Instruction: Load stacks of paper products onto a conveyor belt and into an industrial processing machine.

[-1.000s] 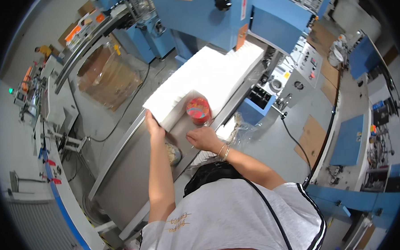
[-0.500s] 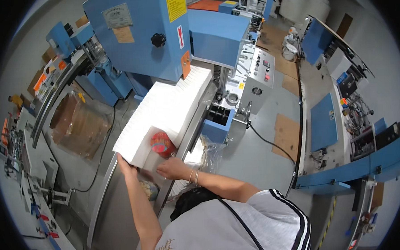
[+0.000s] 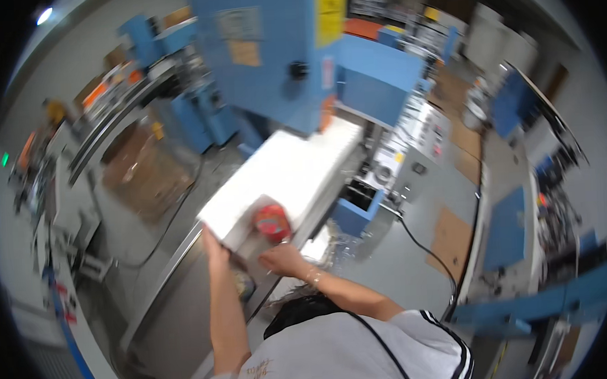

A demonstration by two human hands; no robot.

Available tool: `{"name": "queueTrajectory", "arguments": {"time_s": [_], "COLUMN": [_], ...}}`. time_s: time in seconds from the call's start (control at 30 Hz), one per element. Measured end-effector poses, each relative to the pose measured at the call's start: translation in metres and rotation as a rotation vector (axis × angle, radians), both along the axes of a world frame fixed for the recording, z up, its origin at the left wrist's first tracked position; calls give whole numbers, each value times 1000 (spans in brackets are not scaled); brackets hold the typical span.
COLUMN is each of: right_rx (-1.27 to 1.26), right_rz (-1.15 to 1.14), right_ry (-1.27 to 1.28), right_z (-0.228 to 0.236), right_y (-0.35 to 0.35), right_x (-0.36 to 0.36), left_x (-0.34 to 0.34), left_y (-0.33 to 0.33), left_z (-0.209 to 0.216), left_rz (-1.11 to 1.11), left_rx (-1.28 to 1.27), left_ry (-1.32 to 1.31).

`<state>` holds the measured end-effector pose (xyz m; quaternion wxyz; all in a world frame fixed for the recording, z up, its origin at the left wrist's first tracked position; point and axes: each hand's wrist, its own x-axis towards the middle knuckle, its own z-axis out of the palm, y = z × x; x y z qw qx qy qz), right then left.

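A long row of white paper stacks (image 3: pixel 269 174) lies on a metal table and runs up under the blue machine. At its near left corner is my left hand (image 3: pixel 217 249), with the fingers along the side and the thumb towards the near end; it grips that corner. A red can-shaped thing (image 3: pixel 272 223) with a round top sits against the near face of the row. Just below it is my right hand (image 3: pixel 284 259), its fingers curled together. Blur hides what, if anything, they pinch. Another round, multicoloured thing (image 3: pixel 245 285) shows partly between my forearms.
The blue machine (image 3: pixel 264 69) stands over the far end of the paper. Its control panel (image 3: pixel 428 133) and a blue open box (image 3: pixel 355 211) are on the right. A plastic-wrapped brown carton (image 3: pixel 143 173) stands on the floor at left. The metal table (image 3: pixel 177 310) has a raised edge.
The view has swung, so the whole scene sits farther right and lower, and is blurred. Both hands keep about the same places at the paper and the red thing.
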<state>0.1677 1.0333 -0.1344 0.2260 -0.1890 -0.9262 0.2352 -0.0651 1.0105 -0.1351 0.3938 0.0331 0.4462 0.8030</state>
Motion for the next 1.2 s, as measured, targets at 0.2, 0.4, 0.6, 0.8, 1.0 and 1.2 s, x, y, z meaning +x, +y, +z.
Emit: {"name": "queueTrajectory", "arguments": {"time_s": [0.2, 0.4, 0.6, 0.8, 1.0, 1.2], "right_rx": [47, 73, 98, 66, 97, 75], "right_rz": [-20, 14, -16, -6, -19, -22], "right_ry": [51, 32, -13, 12, 17, 25], "right_z": [25, 25, 26, 27, 27, 25], "right_y": [-4, -5, -3, -4, -5, -3], "right_x": [5, 5, 8, 7, 6, 7], "left_x": [-12, 7, 15, 16, 19, 19], "left_y": [8, 6, 12, 10, 9, 8], "left_z": [-53, -24, -15, -13, -5, -8], "left_rz": [225, 267, 288, 285, 294, 281], "left_rx": [-157, -339, -394, -419, -421, -409], "left_ry": [178, 282, 319, 345, 338, 344]}}
